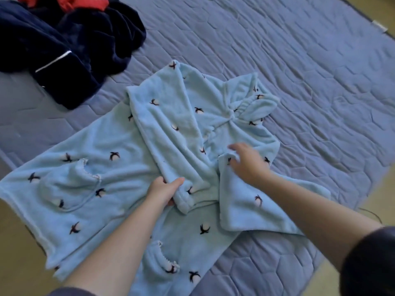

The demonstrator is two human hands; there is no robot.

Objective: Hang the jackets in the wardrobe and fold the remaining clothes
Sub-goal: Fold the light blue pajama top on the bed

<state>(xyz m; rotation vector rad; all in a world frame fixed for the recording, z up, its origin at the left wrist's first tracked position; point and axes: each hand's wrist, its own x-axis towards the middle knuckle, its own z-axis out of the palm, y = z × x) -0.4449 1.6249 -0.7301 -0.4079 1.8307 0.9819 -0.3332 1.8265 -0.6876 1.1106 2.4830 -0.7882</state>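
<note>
On the quilted mattress (299, 60), the light-blue fleece top (102, 150) lies spread flat — left hand (164, 192) grips the folded-in sleeve (171, 129) at its cuff, right hand (248, 165) curls round the other sleeve (256, 206). Navy clothes pile (64, 50) lies apart, upper left.

Light blue fleece top (102, 146) with dark bird prints is lying flat on a quilted blue mattress (299, 71), filling centre to 7 o'clock. Left hand (163, 192) is pinching the cuff of the folded sleeve (166, 129), which is lying across the body from 12 o'clock down to centre. Right hand (249, 165), motion-blurred, is curling its fingers on the edge of the second sleeve (256, 210) at 4 o'clock. Navy clothes (64, 50) are sitting heaped at 10 o'clock, a red garment (83, 3) lying on top.
</note>
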